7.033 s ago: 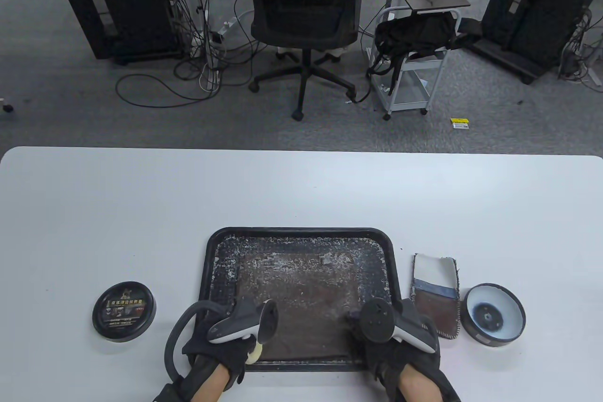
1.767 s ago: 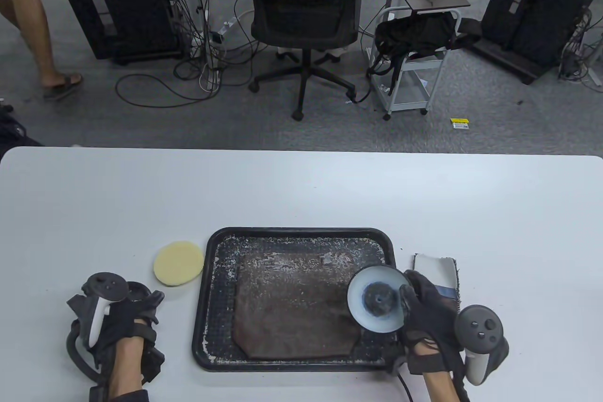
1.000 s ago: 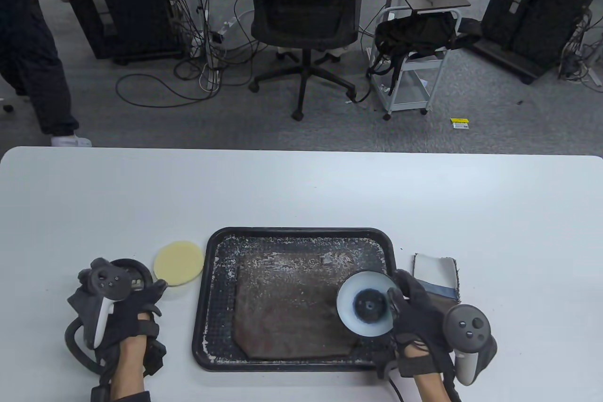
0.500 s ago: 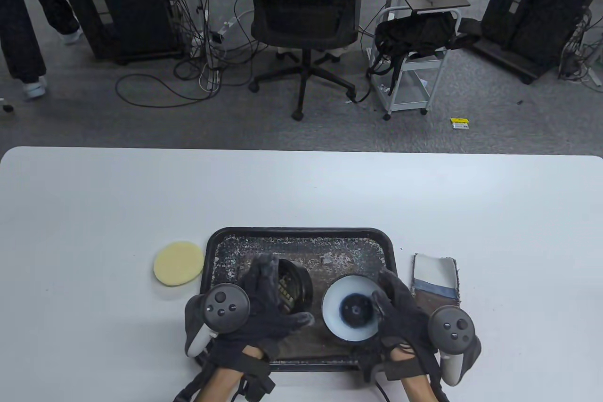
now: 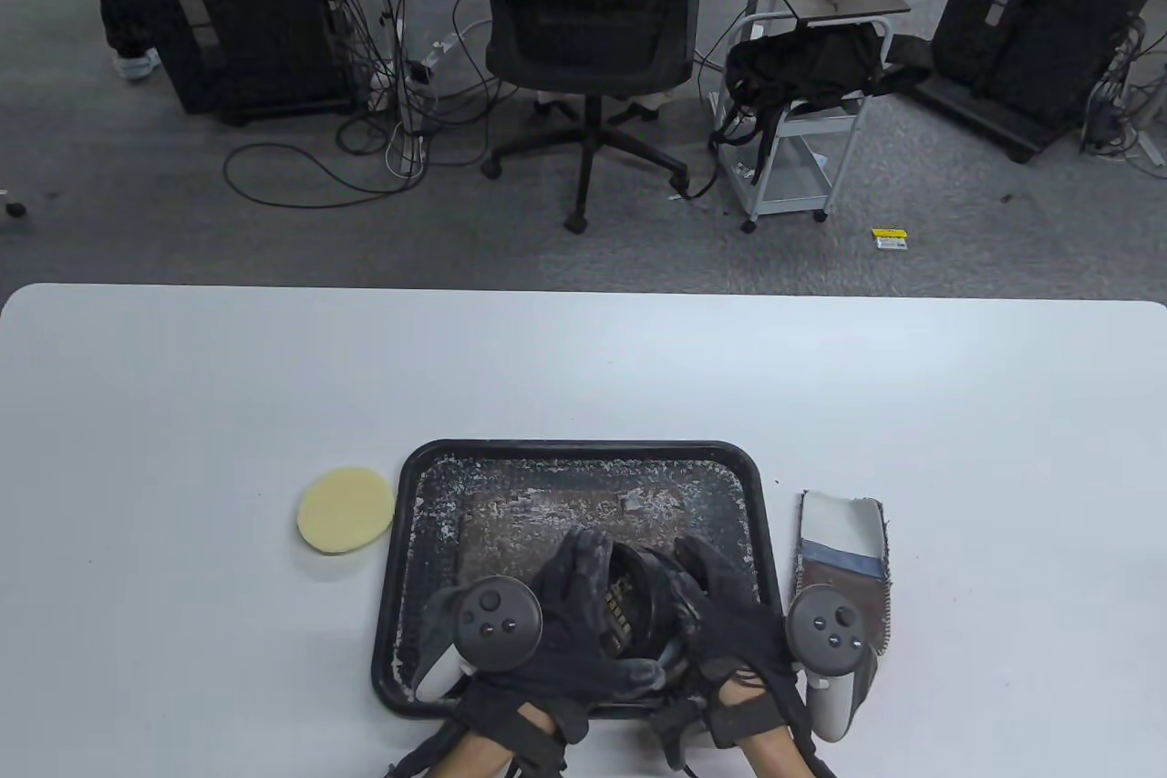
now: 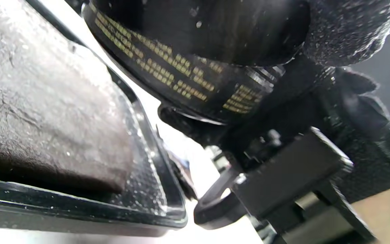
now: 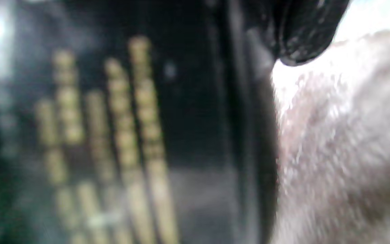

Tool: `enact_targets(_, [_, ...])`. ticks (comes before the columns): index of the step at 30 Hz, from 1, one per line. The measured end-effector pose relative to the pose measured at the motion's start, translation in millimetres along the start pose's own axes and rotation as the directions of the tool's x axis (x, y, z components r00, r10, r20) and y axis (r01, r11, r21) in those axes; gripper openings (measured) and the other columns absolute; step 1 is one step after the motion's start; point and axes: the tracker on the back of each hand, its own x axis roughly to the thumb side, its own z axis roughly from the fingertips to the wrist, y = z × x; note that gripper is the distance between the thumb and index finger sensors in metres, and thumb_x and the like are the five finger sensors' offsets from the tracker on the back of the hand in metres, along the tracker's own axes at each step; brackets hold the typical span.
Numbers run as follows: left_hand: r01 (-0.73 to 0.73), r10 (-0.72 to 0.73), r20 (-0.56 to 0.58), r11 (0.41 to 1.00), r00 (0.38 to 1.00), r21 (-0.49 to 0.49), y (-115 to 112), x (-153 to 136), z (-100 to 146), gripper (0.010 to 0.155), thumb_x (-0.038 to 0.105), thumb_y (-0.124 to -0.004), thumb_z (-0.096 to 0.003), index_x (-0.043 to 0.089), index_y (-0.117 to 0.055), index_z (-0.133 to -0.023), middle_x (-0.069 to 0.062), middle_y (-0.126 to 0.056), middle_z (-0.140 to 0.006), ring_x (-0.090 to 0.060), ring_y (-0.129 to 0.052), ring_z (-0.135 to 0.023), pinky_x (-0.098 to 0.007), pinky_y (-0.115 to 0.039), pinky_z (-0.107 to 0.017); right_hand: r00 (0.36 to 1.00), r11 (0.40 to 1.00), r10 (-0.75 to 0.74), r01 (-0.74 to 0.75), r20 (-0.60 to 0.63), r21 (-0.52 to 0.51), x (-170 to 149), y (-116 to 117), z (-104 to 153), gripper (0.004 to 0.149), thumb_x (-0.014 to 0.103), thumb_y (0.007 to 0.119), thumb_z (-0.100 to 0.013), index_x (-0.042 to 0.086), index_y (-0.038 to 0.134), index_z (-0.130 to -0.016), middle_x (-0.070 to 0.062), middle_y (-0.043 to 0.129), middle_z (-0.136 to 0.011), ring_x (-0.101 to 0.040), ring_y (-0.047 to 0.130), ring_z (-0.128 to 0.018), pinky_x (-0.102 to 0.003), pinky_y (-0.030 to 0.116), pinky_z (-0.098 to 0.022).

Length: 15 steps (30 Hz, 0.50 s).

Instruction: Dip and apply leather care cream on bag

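A black cream tin [image 5: 638,600] with gold print is held on edge above the near part of the black tray [image 5: 583,451]. My left hand [image 5: 606,623] grips its lid side and my right hand [image 5: 707,605] grips its base side. The two halves are pressed together, so the white inside is hidden. Under them, the brown leather bag [image 5: 547,532] lies flat in the tray. The left wrist view shows the tin's printed rim [image 6: 181,74] above the bag [image 6: 46,112] and the tray edge [image 6: 80,210]. In the right wrist view the tin wall [image 7: 113,135] is a close blur.
A round yellow sponge [image 5: 345,510] lies on the white table left of the tray. A folded cloth [image 5: 843,559] lies right of the tray, beside my right hand. An office chair, a cart and cables stand on the floor beyond the table's far edge.
The left hand with the lid and the right hand with the open white-lined base have come together over the tray, and the tin's inside no longer shows.
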Motion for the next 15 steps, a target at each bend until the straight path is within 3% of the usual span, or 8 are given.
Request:
enact_targets(9, [-0.134,0.132,0.048,0.99,0.99,0.043,11.8,-6.4,4.3,0.119,0.078,-0.085,-0.0424,0.026,-0.003,-0.111,-0.007,-0.002,-0.12,-0.046,-0.019,-0.112,-0.066,-0.053,-0.077,0.98,0.972,-0.187,0.174,0.074,0.156,-0.5,8.6,-6.2,0.077,0.052,0.067,-0.048,0.007,0.046,-0.107,-0.03,0.054,-0.102,-0.036,0.093,-0.056,-0.06,0.072,-0.054])
enact_targets(13, [-0.162,0.161,0.032,0.986,0.986,0.049,15.2,-11.3,6.1,0.118,0.079,-0.083,-0.0425,0.027,-0.003,-0.111,-0.007,-0.003,-0.12,-0.047,-0.019,-0.112,-0.066,-0.054,-0.077,0.946,0.925,-0.31,0.276,0.098,0.261,-2.5,12.9,-7.0,0.083,0.062,0.059,-0.049,0.008,0.037,-0.11,-0.032,0.046,-0.104,-0.038,0.088,-0.063,-0.061,0.068,-0.058])
enact_targets(15, [-0.283,0.28,0.055,0.956,0.959,0.074,18.0,-18.4,7.0,0.118,0.08,-0.083,-0.0425,0.026,-0.004,-0.112,-0.008,-0.004,-0.12,-0.047,-0.02,-0.112,-0.066,-0.055,-0.077,0.922,0.888,-0.381,0.342,0.074,0.306,-1.5,13.7,-6.2,0.087,0.062,0.063,-0.049,0.009,0.033,-0.111,-0.033,0.038,-0.106,-0.043,0.082,-0.068,-0.064,0.061,-0.06])
